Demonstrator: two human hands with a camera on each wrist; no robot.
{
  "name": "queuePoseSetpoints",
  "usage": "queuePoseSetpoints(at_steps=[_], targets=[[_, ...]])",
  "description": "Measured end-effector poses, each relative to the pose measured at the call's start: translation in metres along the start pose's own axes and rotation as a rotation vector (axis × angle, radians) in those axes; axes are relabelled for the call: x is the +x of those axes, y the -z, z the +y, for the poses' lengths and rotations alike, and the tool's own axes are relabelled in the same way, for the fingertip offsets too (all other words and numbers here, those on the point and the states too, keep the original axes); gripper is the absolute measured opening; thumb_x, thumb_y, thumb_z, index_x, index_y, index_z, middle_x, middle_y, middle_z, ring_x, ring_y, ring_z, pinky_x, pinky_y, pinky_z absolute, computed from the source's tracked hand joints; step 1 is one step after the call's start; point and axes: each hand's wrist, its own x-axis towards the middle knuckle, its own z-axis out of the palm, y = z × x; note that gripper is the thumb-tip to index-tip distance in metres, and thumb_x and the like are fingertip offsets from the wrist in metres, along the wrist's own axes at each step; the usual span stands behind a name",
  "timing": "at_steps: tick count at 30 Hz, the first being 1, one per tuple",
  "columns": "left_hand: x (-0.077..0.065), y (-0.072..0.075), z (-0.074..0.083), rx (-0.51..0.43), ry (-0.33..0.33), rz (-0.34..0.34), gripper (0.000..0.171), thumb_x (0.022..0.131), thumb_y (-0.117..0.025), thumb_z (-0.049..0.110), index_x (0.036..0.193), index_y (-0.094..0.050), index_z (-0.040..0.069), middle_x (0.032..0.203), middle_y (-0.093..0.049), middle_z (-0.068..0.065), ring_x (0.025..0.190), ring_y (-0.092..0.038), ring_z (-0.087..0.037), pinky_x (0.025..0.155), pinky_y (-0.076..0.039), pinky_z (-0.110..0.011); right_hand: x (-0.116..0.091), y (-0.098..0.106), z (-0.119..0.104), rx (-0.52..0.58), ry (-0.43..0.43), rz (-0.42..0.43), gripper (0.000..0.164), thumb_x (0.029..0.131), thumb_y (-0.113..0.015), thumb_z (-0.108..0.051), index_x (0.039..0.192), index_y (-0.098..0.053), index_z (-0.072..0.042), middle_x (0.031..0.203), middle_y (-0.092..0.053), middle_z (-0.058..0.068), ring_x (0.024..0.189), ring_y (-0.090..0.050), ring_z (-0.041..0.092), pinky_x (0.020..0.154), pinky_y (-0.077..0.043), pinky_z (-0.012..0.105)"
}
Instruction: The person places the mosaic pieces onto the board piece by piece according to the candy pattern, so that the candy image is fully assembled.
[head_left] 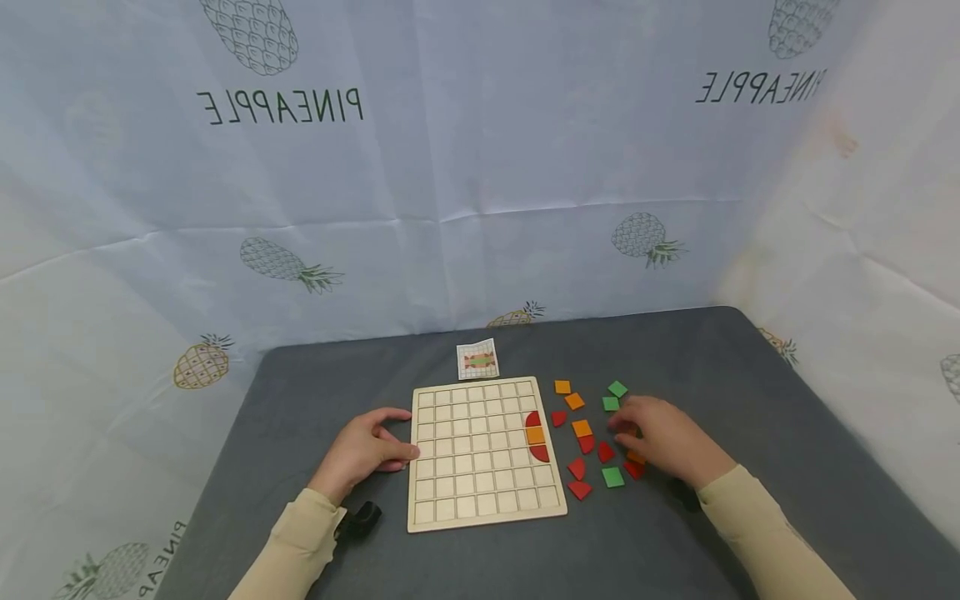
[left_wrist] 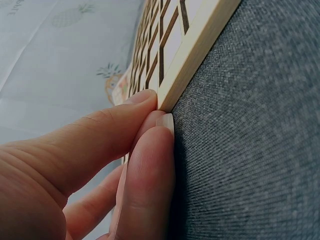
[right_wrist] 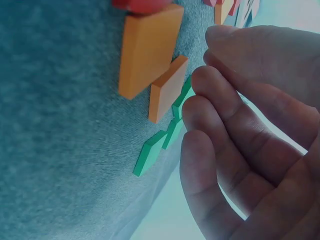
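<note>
A wooden grid board (head_left: 465, 483) lies on the grey table. Its left edge is pinched by my left hand (head_left: 360, 450); the left wrist view shows thumb and fingertips meeting at the board's rim (left_wrist: 195, 57). On the board's right side, an orange square (head_left: 535, 435) sits between two red curved pieces (head_left: 539, 453). My right hand (head_left: 663, 437) hovers over loose tiles, fingers loosely bent. In the right wrist view no piece shows between its fingertips, and orange tiles (right_wrist: 152, 50) and green tiles (right_wrist: 150, 152) lie beside them. The hand partly hides some pieces in the head view.
Loose red (head_left: 580, 489), orange (head_left: 562, 387) and green (head_left: 612, 477) pieces are scattered right of the board. A small pattern card (head_left: 477, 360) lies behind it. Pineapple-printed cloth (head_left: 450, 167) hangs behind and beside the table (head_left: 315, 379).
</note>
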Motion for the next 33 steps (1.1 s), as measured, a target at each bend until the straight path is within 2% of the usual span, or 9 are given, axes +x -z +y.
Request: queuePoseSetpoints(at_steps=[10,19,27,33], targets=[[0.002,0.0,-0.001,-0.01,0.018,0.006,0.074,0.078,-0.098,0.012,0.145,-0.067,0.015,0.089,-0.069,-0.015,0.074,-0.076,-0.022,0.071,-0.068,-0.034,-0.003,0.0,-0.01,0.001,0.015,0.006,0.013,0.092,-0.087,-0.018,0.104,-0.083,-0.017,0.091,-0.064,-0.011,0.081,-0.057,0.003,0.071,-0.057,0.028],[0.002,-0.002,0.0,-0.006,0.012,0.005,0.073,0.079,-0.097,0.011,0.145,-0.066,0.013,0.089,-0.07,-0.014,0.074,-0.076,-0.022,0.071,-0.068,-0.033,0.001,-0.005,-0.017,-0.014,0.043,0.018,0.013,0.092,-0.088,-0.018,0.104,-0.083,-0.021,0.095,-0.067,-0.013,0.086,-0.06,0.005,0.077,-0.061,0.031],[0.003,-0.001,-0.001,-0.011,0.012,0.004,0.072,0.079,-0.097,0.01,0.144,-0.067,0.015,0.089,-0.07,-0.014,0.074,-0.076,-0.022,0.071,-0.068,-0.034,-0.001,-0.007,-0.022,-0.01,0.069,0.019,0.013,0.092,-0.088,-0.018,0.103,-0.082,-0.023,0.095,-0.066,-0.013,0.082,-0.059,0.002,0.075,-0.061,0.03],[0.002,-0.001,-0.001,0.002,0.003,0.003,0.074,0.079,-0.098,0.011,0.146,-0.066,0.012,0.09,-0.07,-0.014,0.074,-0.076,-0.021,0.071,-0.068,-0.035,-0.003,-0.008,-0.022,-0.014,0.054,0.031,0.014,0.091,-0.089,-0.019,0.102,-0.083,-0.024,0.095,-0.067,-0.013,0.081,-0.059,0.001,0.075,-0.06,0.029]])
